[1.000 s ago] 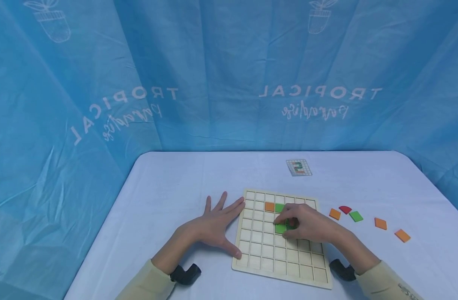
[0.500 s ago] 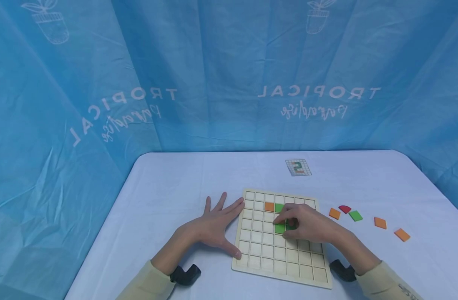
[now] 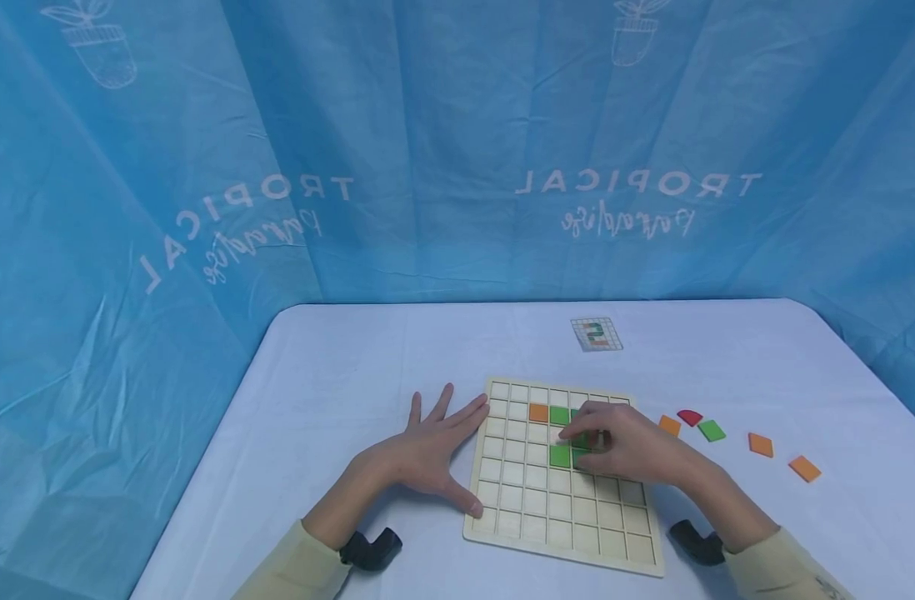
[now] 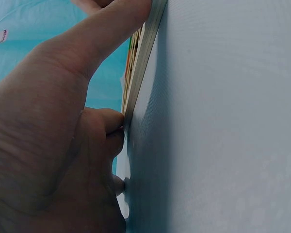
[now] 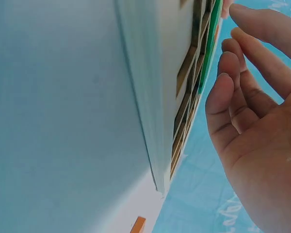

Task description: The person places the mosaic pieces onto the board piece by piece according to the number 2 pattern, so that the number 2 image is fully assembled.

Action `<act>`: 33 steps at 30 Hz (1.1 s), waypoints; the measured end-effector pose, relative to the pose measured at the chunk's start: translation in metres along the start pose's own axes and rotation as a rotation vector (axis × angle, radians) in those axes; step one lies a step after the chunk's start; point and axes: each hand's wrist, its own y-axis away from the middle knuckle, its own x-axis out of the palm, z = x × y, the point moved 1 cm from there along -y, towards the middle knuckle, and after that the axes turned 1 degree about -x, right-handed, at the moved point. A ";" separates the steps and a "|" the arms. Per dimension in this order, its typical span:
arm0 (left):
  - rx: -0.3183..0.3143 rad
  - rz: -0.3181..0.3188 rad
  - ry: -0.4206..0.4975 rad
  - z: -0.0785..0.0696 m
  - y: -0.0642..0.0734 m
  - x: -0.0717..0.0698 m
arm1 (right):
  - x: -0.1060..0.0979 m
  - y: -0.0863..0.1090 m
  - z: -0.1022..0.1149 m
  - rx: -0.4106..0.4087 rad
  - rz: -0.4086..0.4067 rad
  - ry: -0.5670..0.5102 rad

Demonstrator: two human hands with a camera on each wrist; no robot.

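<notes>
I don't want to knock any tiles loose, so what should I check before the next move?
1. Board steadied: ok, the left hand touches its left edge.
2. Right hand free: ok, no piece shows in its fingers in the right wrist view.
3. Right hand clear of the squares: not ok, it covers several.
4. All green tiles on the board seated: cannot tell, the right hand partly hides some.
5. Pattern card unobstructed: ok, it lies beyond the board.
6. Loose red piece uncovered: ok, right of the board.
</notes>
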 end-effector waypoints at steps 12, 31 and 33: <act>0.003 0.000 0.000 0.000 0.000 0.001 | -0.017 0.015 -0.005 0.055 -0.053 0.015; 0.016 -0.008 -0.002 0.000 0.000 0.000 | -0.037 0.040 -0.029 0.135 -0.141 0.046; 0.019 -0.010 -0.003 0.000 0.001 0.000 | -0.038 0.042 -0.030 0.148 -0.150 0.057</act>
